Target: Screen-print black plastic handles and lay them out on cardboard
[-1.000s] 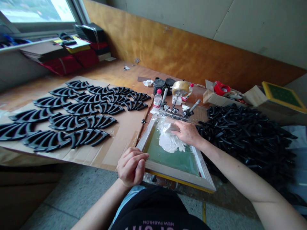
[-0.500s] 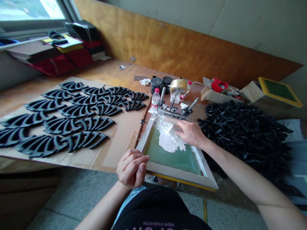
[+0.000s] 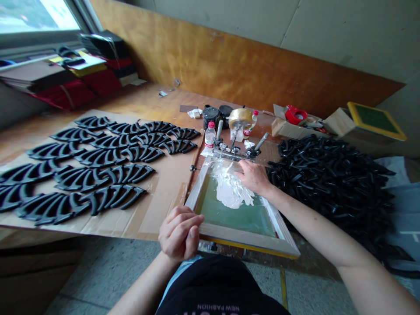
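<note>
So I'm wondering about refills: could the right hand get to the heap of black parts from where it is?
Probably yes. The right hand rests on the screen frame by the white paste, and the heap of black parts lies right beside the frame with nothing between.

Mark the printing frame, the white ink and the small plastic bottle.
printing frame (image 3: 244,236): head view, bare near wooden rail.
white ink (image 3: 231,194): head view, middle of the blob on the mesh.
small plastic bottle (image 3: 209,136): head view, its labelled body.

My right hand (image 3: 252,177) slides up the screen frame (image 3: 243,236) toward its far end, pushing through the white ink (image 3: 229,190).
</note>
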Available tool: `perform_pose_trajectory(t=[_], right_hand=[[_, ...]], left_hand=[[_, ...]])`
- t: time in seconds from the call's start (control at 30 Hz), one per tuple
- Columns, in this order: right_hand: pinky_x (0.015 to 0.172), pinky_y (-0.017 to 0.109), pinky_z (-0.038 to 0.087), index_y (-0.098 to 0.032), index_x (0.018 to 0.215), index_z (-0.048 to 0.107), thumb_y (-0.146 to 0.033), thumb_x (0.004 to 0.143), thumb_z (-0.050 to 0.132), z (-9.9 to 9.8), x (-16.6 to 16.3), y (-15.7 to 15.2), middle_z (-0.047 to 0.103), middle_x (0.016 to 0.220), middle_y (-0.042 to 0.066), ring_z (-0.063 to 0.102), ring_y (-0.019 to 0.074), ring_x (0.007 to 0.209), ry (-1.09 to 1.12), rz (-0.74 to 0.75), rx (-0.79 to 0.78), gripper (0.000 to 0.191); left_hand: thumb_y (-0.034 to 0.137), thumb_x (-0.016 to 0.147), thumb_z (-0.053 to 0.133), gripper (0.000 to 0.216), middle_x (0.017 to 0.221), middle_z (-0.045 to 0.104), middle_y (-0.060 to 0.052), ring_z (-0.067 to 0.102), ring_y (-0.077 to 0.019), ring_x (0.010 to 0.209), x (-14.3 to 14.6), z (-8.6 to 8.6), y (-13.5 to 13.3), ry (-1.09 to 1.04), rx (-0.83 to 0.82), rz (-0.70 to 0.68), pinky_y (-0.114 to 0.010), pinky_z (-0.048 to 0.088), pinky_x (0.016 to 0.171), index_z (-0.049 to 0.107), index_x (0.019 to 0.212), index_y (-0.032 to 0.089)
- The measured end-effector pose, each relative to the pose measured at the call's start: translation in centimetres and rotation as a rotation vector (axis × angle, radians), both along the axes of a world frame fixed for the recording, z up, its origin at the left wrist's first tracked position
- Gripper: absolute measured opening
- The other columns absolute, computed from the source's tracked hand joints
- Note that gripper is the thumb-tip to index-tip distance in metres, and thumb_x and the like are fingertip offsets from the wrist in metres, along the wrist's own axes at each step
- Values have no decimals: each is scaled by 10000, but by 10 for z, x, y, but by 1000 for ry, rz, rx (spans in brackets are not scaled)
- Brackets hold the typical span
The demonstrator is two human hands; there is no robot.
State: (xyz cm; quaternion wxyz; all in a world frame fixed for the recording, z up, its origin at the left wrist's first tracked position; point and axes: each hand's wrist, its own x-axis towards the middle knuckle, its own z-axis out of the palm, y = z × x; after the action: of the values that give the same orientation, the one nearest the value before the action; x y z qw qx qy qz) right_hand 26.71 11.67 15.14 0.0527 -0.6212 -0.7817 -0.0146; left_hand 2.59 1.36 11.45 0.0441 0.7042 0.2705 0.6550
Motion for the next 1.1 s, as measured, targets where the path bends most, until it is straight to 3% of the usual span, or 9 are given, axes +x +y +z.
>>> perform_pose_trajectory(t=[0.13, 0.27, 0.43, 0.8, 0.97, 1.1], right_hand=[[695, 278, 395, -184, 983, 601, -318, 853, 613, -9, -15, 8, 683, 1010, 86, 628, 225, 897, 72, 108, -42, 187], [721, 266, 400, -182, 999, 620, -277, 825, 651, 3, 4, 5, 686, 1028, 64, 632, 208, 902, 138, 244, -91, 200], [671, 269, 381, -192, 932, 633, -324, 817, 667, 21, 25, -4, 698, 941, 39, 640, 216, 858, 101, 187, -92, 179], [670, 283, 388, -186, 940, 601, -351, 860, 600, 12, -13, 7, 695, 998, 72, 638, 228, 893, 6, 44, -13, 183], [679, 279, 387, -178, 943, 611, -309, 838, 634, 0, -30, 23, 695, 977, 70, 631, 223, 886, 66, 124, -36, 170], [709, 262, 383, -165, 956, 630, -259, 811, 673, 0, -17, 32, 687, 968, 63, 613, 198, 889, 180, 263, -117, 178]], left_hand=[[105, 823, 500, 192, 682, 651, -79, 593, -156, 601, 0, 0, 0, -2, 12, -5, -309, 500, 547, 666, 919, 108], [78, 802, 505, 206, 693, 647, -93, 592, -161, 616, 0, 0, 1, 3, 31, -40, -314, 498, 550, 666, 930, 76], [71, 780, 515, 211, 693, 645, -97, 597, -169, 621, 0, -1, 3, -15, 44, -41, -323, 503, 549, 674, 919, 65], [131, 821, 506, 193, 654, 644, -82, 594, -167, 584, 3, 3, 8, -48, 80, 0, -317, 502, 519, 683, 886, 90], [110, 811, 508, 196, 668, 644, -91, 587, -163, 587, 3, 1, 8, -49, 84, -18, -311, 492, 510, 683, 891, 76], [102, 810, 503, 203, 665, 643, -88, 583, -160, 580, 2, 0, 7, -52, 91, -19, -310, 491, 507, 685, 895, 76]])
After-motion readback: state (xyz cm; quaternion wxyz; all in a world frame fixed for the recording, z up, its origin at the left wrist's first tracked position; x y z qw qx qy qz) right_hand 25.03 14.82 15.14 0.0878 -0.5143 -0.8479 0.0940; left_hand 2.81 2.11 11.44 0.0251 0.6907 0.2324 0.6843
